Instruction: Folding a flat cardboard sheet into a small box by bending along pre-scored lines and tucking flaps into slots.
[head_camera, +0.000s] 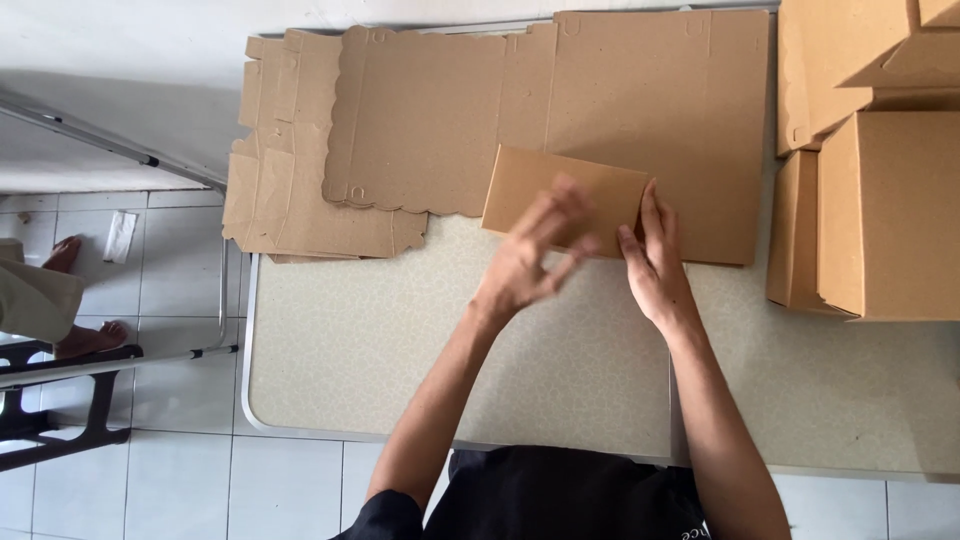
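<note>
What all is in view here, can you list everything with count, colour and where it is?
folded cardboard piece: one, brown, table centre, under both hands
flat die-cut cardboard sheets: a stack, number unclear, brown, far side of table
assembled cardboard boxes: several, brown, stacked at right edge
table: one, beige speckled top, pale rim
tiled floor: white, left and below
another person's feet: two, bare, far left
left hand: blurred, fingers spread over the folded piece
right hand: fingers flat on the piece's right edge
</note>
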